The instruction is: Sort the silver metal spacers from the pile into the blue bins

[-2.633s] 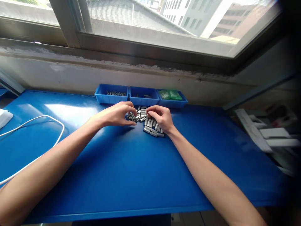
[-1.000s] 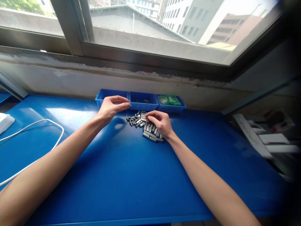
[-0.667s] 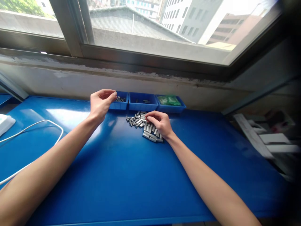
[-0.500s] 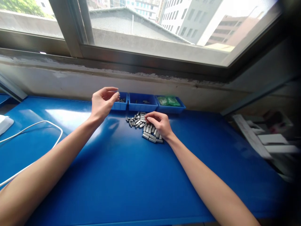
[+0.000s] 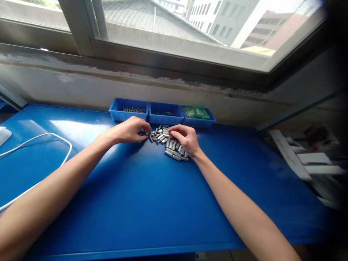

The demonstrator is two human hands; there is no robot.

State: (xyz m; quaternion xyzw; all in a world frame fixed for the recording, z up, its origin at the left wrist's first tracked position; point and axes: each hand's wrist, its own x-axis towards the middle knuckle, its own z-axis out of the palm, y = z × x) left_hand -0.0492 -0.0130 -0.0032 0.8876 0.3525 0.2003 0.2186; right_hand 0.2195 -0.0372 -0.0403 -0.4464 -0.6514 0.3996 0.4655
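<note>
A pile of small metal parts (image 5: 158, 135) lies on the blue table, dark stubby pieces at its left side. Longer silver metal pieces (image 5: 174, 154), shaped like short bars, are packed together at its right. My left hand (image 5: 133, 129) is at the pile's left edge, thumb and fingers apart around the small dark pieces; no firm hold shows. Over the right part of the pile, my right hand (image 5: 187, 137) has thumb and forefinger pinched together. Whatever sits in that pinch is too small to make out, and its palm hides some silver pieces.
Three blue bins stand behind the pile: a left bin (image 5: 127, 116) with small metal parts, a middle bin (image 5: 165, 120) with a few pieces, a right bin (image 5: 201, 124) with green-tinted bags. A white cable (image 5: 69, 146) loops at left. Window and wall rise behind.
My left hand has come down and right, from in front of the left bin to the pile's left edge. My right hand stays over the pile. The view has tilted slightly downward.
</note>
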